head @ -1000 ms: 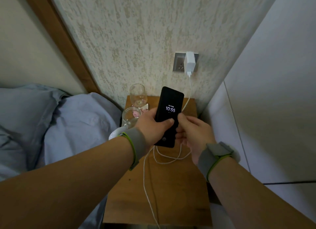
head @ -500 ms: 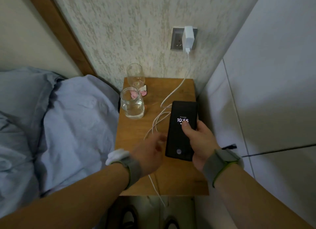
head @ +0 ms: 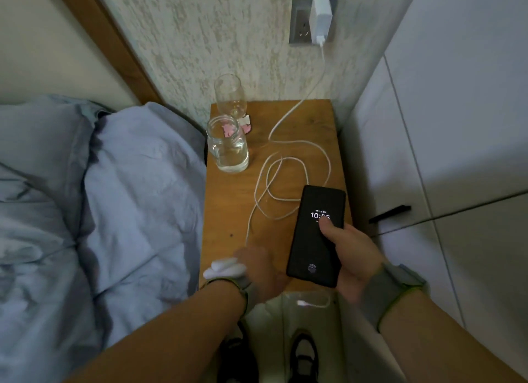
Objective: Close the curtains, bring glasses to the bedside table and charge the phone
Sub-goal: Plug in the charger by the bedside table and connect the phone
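Grips phone [head: 310, 247] in right hand [head: 353, 258], thumb on lit screen, over near right corner of bedside table [head: 228, 211]. Shows left hand [head: 257, 271], blurred, grasp unreadable, at front edge by charging cable [head: 297, 151]. Risks tugging looped cable into water jar [head: 227, 149], or dropping phone off edge.

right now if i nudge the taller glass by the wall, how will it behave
Tall and narrow, the taller glass probably tips easily. Its clear walls suggest it is fragile. A fall could hit the jar just in front.
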`<state>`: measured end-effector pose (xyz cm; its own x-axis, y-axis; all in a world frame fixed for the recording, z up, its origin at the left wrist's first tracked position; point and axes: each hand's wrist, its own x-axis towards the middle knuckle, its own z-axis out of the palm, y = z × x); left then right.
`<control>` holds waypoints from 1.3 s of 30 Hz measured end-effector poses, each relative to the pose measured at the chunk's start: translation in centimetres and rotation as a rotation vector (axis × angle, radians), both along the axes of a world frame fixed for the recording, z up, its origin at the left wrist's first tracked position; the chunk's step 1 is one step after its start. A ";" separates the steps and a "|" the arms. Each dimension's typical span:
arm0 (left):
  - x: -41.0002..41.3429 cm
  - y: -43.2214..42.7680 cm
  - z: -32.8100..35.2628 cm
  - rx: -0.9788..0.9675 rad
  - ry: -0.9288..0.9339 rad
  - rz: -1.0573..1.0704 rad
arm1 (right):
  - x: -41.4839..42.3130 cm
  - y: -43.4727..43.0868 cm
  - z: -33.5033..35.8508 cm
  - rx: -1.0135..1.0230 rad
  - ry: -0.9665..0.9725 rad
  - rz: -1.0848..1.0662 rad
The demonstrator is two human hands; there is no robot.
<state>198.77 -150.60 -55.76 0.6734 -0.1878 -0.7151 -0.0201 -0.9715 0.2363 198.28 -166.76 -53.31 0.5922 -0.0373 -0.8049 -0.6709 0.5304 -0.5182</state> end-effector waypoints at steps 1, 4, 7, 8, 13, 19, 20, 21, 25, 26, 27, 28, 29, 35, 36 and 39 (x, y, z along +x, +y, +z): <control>0.2 0.3 -0.4 -0.003 -0.020 0.070 | -0.3 0.0 0.8 -0.005 0.036 0.019; 0.8 0.2 2.7 -0.045 -0.082 0.134 | -2.9 -0.7 2.2 0.046 0.021 -0.105; -0.1 0.3 5.3 -0.078 -0.046 0.146 | -4.3 -0.7 3.9 0.013 0.018 -0.177; -0.5 0.4 6.0 -0.092 -0.027 0.155 | -4.6 -0.7 4.8 0.008 -0.005 -0.188; -4.3 2.3 7.1 -0.216 -0.131 -0.031 | -3.7 0.2 7.9 0.127 -0.077 -0.334; -6.3 3.6 8.2 -0.144 -0.111 -0.198 | -1.7 2.0 11.8 0.246 -0.142 -0.381; -6.4 3.8 7.6 -0.148 -0.078 -0.202 | -1.5 2.0 12.0 0.245 -0.130 -0.377; -6.4 4.1 7.3 -0.172 -0.012 -0.154 | -1.5 2.1 12.3 0.244 -0.124 -0.355; -3.3 5.2 8.5 -0.378 0.168 0.190 | -2.4 2.1 13.1 0.221 -0.165 -0.239; -2.2 4.9 9.6 -0.464 0.166 0.304 | -2.6 2.0 13.2 0.214 -0.183 -0.208; -1.3 4.6 10.6 -0.564 0.181 0.440 | -2.9 2.0 13.3 0.223 -0.201 -0.184; -0.6 4.0 11.9 -0.688 0.240 0.606 | -3.0 2.2 13.5 0.233 -0.211 -0.156; 0.0 3.2 12.8 -0.817 0.319 0.792 | -3.1 2.4 13.7 0.242 -0.222 -0.138; 2.0 1.0 14.0 -0.947 0.432 1.355 | -3.3 3.0 14.3 0.230 -0.239 -0.041; 2.2 1.0 14.0 -0.966 0.418 1.395 | -3.3 2.9 14.3 0.211 -0.229 -0.030; 3.0 1.2 14.0 -1.006 0.419 1.452 | -3.2 2.6 14.4 0.193 -0.208 0.009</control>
<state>201.77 -149.44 -41.72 0.5029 -0.0994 -0.8586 0.8281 0.3399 0.4457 195.05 -164.12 -38.86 0.7449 0.1105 -0.6579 -0.5659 0.6270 -0.5354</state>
